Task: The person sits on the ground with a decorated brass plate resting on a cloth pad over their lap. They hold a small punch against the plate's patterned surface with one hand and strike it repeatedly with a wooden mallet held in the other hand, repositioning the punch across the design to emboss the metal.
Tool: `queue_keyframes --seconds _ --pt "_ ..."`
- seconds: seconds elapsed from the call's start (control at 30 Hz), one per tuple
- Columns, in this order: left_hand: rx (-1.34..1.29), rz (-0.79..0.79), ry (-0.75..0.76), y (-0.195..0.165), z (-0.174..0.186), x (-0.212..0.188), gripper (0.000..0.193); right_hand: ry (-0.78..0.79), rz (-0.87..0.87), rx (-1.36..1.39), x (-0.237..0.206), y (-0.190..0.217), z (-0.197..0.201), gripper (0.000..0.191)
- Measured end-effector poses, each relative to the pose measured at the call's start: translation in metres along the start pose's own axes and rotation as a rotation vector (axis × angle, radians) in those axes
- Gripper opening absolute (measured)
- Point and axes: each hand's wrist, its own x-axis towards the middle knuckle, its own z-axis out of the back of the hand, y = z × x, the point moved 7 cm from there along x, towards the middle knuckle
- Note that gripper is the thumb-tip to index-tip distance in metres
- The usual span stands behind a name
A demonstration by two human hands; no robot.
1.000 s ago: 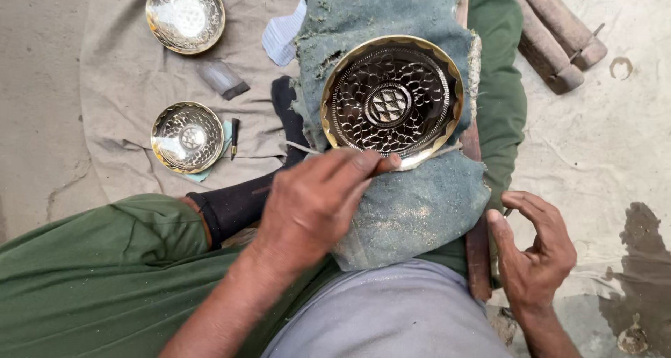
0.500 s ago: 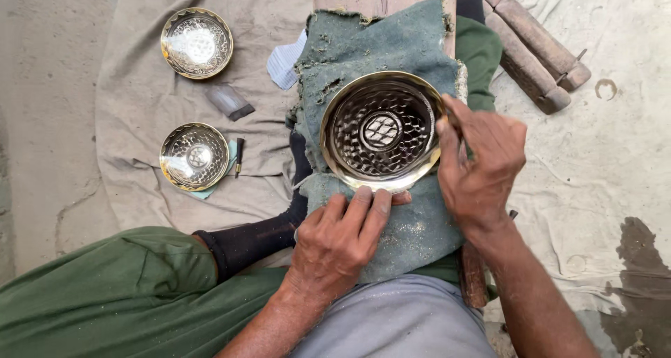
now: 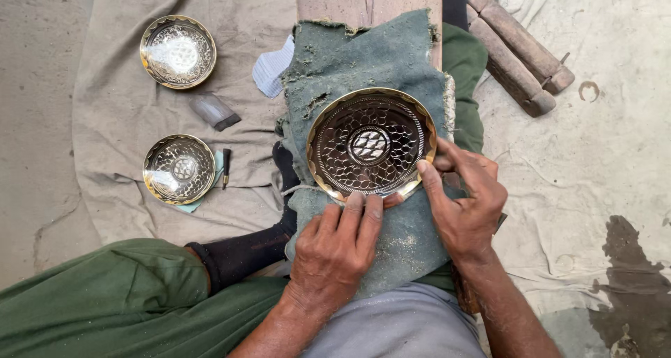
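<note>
- The left hand [image 3: 335, 249] is pressing flat, fingers closed together, on the near rim of the engraved brass plate [image 3: 370, 145], apparently pinning it against sliding.
- The right hand [image 3: 465, 197] is pinching the plate's right edge between thumb and fingers; whether it is also holding a tool, I cannot tell.
- The plate is lying on a frayed green cloth [image 3: 363, 57] over the lap, probably as padding.
- Left of the grip, two smaller brass bowls [image 3: 178, 50] [image 3: 179, 169] are resting on a beige sheet [image 3: 112, 120]; wooden mallets [image 3: 521, 50] are lying beyond, to the right.
</note>
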Motion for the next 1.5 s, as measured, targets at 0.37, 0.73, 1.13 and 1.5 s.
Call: queue_keyframes --seconds 0.37,0.73,1.13,1.5 --pt "-0.025 0.053 -0.045 0.017 0.013 -0.005 0.045 0.012 0.201 -0.235 0.018 0.017 -0.003 0.029" --pt "-0.166 0.104 -0.042 0.028 0.020 0.001 0.038 0.083 0.016 -0.033 -0.002 0.010 -0.005 0.051" --pt "-0.206 0.158 -0.094 0.029 0.018 -0.004 0.032 0.076 0.021 -0.142 -0.001 -0.002 -0.006 0.025" --pt "-0.216 0.134 -0.102 0.028 0.023 -0.001 0.034 -0.013 0.153 -0.254 0.020 0.008 0.002 0.027"
